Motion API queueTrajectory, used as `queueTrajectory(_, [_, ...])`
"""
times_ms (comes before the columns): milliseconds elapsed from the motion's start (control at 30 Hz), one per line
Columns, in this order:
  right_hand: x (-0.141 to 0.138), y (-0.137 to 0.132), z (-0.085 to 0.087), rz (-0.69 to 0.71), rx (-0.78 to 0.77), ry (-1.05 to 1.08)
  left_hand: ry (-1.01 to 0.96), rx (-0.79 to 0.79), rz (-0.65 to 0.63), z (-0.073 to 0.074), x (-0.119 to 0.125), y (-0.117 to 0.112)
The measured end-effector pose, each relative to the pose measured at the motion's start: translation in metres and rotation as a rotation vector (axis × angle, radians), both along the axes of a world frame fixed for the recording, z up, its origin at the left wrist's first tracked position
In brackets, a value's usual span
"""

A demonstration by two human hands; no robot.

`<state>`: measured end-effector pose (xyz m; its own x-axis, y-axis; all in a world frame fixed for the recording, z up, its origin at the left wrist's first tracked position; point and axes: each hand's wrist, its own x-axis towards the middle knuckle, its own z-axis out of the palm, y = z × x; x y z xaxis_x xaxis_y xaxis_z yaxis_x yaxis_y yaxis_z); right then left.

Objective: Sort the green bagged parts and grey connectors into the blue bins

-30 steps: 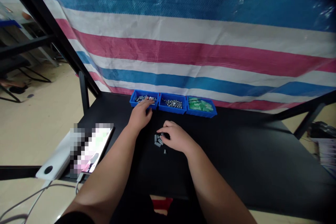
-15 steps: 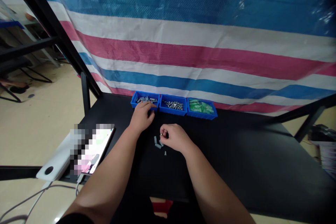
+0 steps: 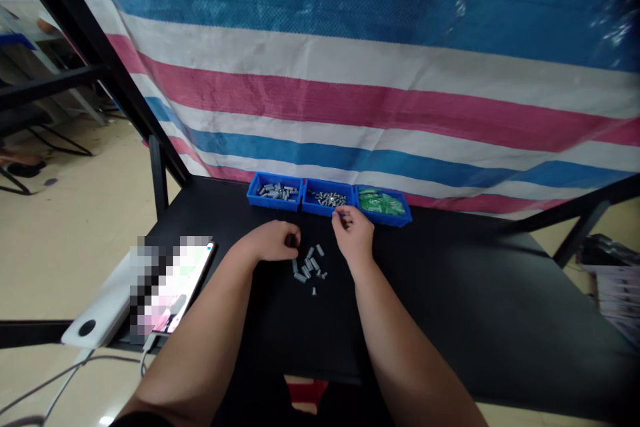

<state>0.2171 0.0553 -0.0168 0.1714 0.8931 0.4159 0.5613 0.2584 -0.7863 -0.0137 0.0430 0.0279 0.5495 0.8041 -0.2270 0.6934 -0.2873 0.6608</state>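
Note:
My left hand (image 3: 277, 241) is low over the black table, fingers curled toward the thumb, just left of a loose pile of grey metal cylinders (image 3: 309, 265). Whatever its fingers may hold is hidden. My right hand (image 3: 353, 230), its fingers also bent in, is at the front rim of the middle blue bin (image 3: 320, 209), which holds small silver screws (image 3: 331, 199). Its fingertips' contents are too small to make out. Small screws (image 3: 321, 274) lie beside the pile, and a single screw (image 3: 314, 291) stands closer to me.
The left blue bin (image 3: 273, 203) contains more metal cylinders. Green packets (image 3: 383, 202) fill the right bin. A lit phone (image 3: 183, 287) and a white power bank (image 3: 95, 320) with cables are at the table's left edge. A striped tarp (image 3: 375, 107) hangs behind.
My left hand has come back from the left bin toward the pile. My right hand has moved forward to the middle bin. More cylinders and screws now lie on the table.

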Motion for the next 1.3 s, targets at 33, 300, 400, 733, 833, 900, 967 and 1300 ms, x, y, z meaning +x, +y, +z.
queueTrajectory(33, [0.001,-0.001,0.001,0.006,-0.019,-0.039,0.022,-0.090,-0.019,0.002,0.000,-0.001])
queueTrajectory(300, [0.013,-0.021,0.017,0.413,-0.355,-0.295,0.079,-0.282,-0.050,0.007,0.003,-0.007])
queueTrajectory(400, [0.014,-0.025,0.021,0.543,-0.454,-0.392,0.084,-0.222,-0.006,0.007,-0.001,-0.006])
queueTrajectory(733, [0.011,-0.026,0.024,0.522,-0.469,-0.413,0.112,0.044,0.084,-0.004,0.005,-0.001])
queueTrajectory(833, [0.011,-0.026,0.023,0.504,-0.474,-0.389,0.147,0.106,0.114,-0.007,0.007,0.000])
queueTrajectory(900, [0.011,-0.026,0.022,0.484,-0.475,-0.377,0.109,0.173,0.137,-0.007,0.008,0.001])
queueTrajectory(967, [0.011,-0.026,0.022,0.466,-0.470,-0.380,-0.012,0.283,0.225,-0.007,0.009,0.002])
queueTrajectory(1300, [0.008,-0.028,0.024,0.487,-0.436,-0.442,-0.158,0.825,0.881,-0.036,-0.006,0.027])
